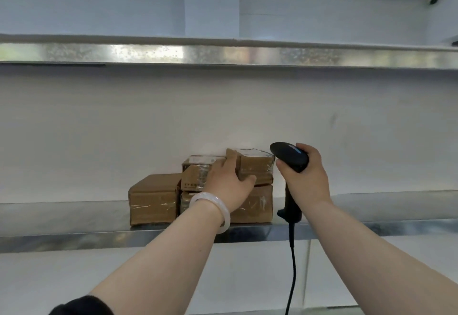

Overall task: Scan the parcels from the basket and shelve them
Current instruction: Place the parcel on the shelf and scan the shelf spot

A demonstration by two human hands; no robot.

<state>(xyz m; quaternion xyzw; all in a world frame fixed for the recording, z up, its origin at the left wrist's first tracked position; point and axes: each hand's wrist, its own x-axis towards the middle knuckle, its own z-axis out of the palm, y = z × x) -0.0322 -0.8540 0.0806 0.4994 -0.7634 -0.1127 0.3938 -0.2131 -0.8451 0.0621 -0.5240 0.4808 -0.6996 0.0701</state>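
Several brown cardboard parcels stand stacked on a metal shelf (74, 215) against a white wall. My left hand (229, 182), with a white bangle on the wrist, grips the top right parcel (256, 166), which rests on a larger parcel (255, 205). Another taped parcel (195, 174) lies just left of my hand, and a further box (153, 199) stands at the far left of the stack. My right hand (306, 178) holds a black barcode scanner (290, 157) upright, right of the stack; its cable hangs down. The basket is out of view.
An upper metal shelf (223, 53) runs across above, with a white box (212, 8) standing on it. The lower shelf extends bare to the left and right of the stack. A small camera (433, 1) sits at the top right corner.
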